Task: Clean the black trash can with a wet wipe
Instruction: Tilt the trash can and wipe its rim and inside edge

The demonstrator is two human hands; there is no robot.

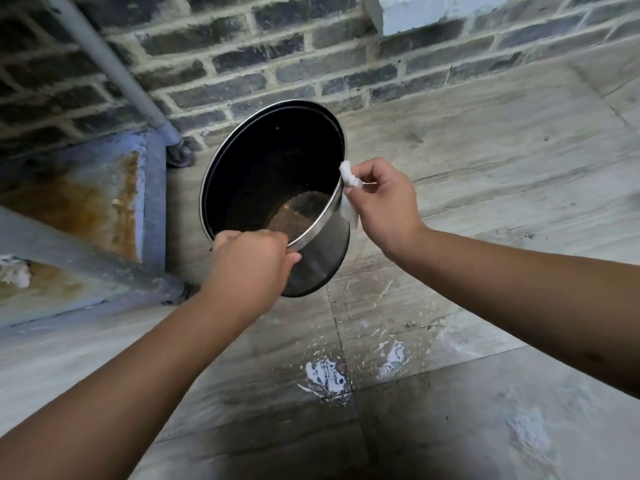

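A round black trash can (322, 258) with a shiny metal rim hangs tilted above the floor, its open mouth facing me and brownish dirt showing on its inner bottom. My left hand (254, 261) grips the near part of the rim and holds the can up. My right hand (381, 199) pinches a crumpled white wet wipe (349, 188) against the rim's right side, with part of the wipe hanging down the can's outer wall.
A dark brick wall (242, 64) stands just behind the can. A grey pipe (114, 71) slants down to a rusty blue metal frame (104, 202) at the left. The tiled floor (450, 306) has wet patches and white foam spots (325, 374) below my arms.
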